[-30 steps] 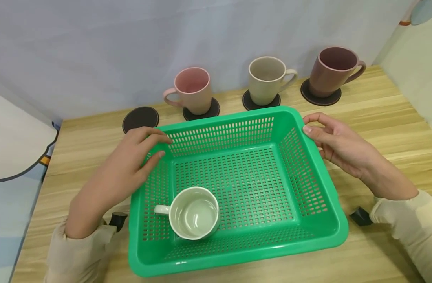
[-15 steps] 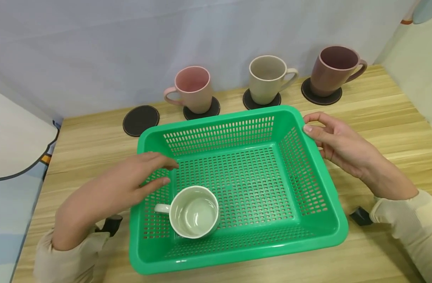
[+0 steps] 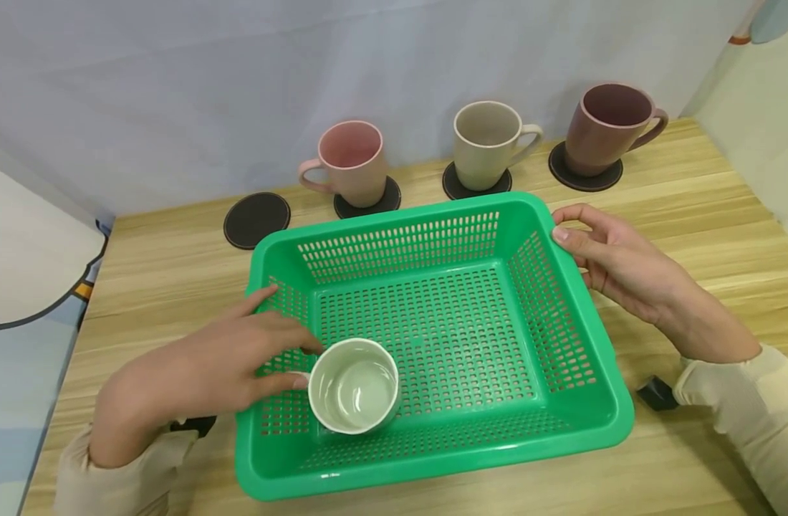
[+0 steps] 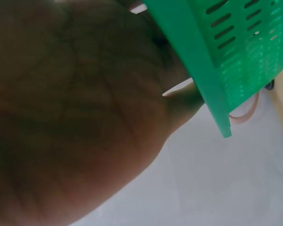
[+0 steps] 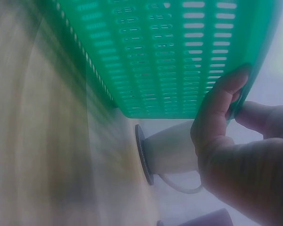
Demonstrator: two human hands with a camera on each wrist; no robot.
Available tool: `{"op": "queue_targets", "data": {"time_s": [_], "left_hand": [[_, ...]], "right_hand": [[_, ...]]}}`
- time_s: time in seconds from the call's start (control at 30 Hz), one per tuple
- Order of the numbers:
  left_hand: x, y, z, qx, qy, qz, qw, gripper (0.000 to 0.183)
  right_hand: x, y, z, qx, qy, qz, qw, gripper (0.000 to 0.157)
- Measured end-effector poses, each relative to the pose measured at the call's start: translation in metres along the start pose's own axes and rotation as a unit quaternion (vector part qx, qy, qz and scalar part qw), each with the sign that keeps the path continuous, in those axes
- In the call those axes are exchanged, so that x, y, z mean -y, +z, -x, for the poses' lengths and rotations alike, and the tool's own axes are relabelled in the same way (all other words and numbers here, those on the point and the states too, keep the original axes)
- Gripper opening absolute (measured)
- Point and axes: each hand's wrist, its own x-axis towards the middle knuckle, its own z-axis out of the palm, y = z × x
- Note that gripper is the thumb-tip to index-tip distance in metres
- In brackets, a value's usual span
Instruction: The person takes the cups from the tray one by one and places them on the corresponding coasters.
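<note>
A green perforated plastic basket (image 3: 420, 344) is in the middle of the head view, over the wooden table. In its near left part stands a pale, glossy mug (image 3: 355, 387), handle toward the left. My left hand (image 3: 239, 358) reaches over the basket's left rim; its thumb overlaps the mug's handle, and a fingertip is right by the mug's rim, with a gap showing between thumb and finger. At the basket's right rim, my right hand (image 3: 620, 265) pinches the edge between thumb and fingers. The right wrist view shows this grip (image 5: 226, 108) from below.
Along the back, a pink mug (image 3: 352, 165), a cream mug (image 3: 487, 147) and a dark mauve mug (image 3: 607, 129) stand on black round coasters. A bare coaster (image 3: 257, 220) lies left of them. A pale cloth wall (image 3: 239, 93) rises behind the table (image 3: 162, 287).
My left hand has moved from the basket's far left corner down toward me, to the mug's handle. The right hand, basket and mugs look unmoved.
</note>
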Motion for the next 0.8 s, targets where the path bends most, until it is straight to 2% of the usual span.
{"op": "queue_targets", "data": {"time_s": [0.33, 0.53, 0.8], "left_hand": [[-0.002, 0.008, 0.0, 0.015, 0.022, -0.039, 0.9989, 0.031], [-0.004, 0.013, -0.009, 0.02, 0.021, -0.071, 0.997, 0.019], [-0.011, 0.012, -0.017, 0.023, 0.012, -0.062, 0.9977, 0.014]], "right_hand": [[0.001, -0.002, 0.0, -0.001, -0.004, 0.007, 1.0, 0.017], [0.0, -0.001, -0.001, 0.001, -0.003, 0.004, 1.0, 0.016], [0.0, -0.001, 0.0, 0.004, -0.003, 0.001, 1.0, 0.017]]}}
